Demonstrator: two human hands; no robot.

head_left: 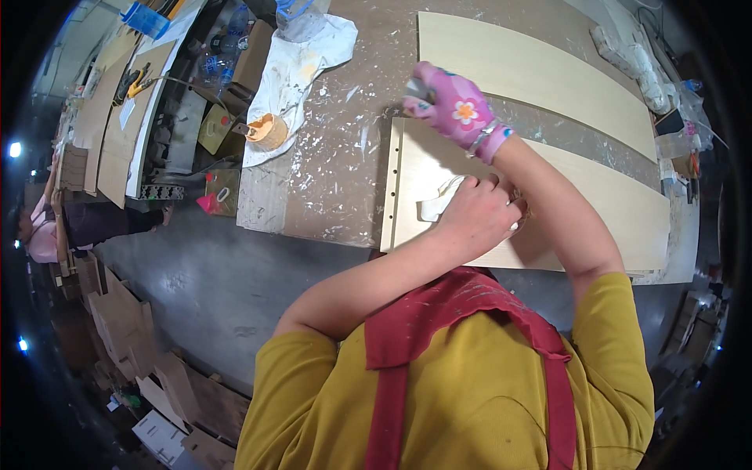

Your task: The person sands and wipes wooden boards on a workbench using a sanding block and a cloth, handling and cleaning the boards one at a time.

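My bare left hand [484,213] rests on a pale wood panel [603,207], fingers curled round a crumpled white cloth [440,200]. A row of dark holes runs along that panel's left end. Just beyond, my right hand [454,106] wears a pink flowered glove and is raised over the panel's far left corner. Its fingers are closed on a small grey thing [420,88], too blurred to name. A second pale panel [533,59] lies farther back, with a strip of worktable between the two.
The brown worktable [337,176] is spotted with white. At its left a white rag [317,51] lies under an orange-tan tub [268,131]. Wrapped bundles [634,66] line the right edge. Another person [94,227] is at the far left, near a cluttered bench [145,102].
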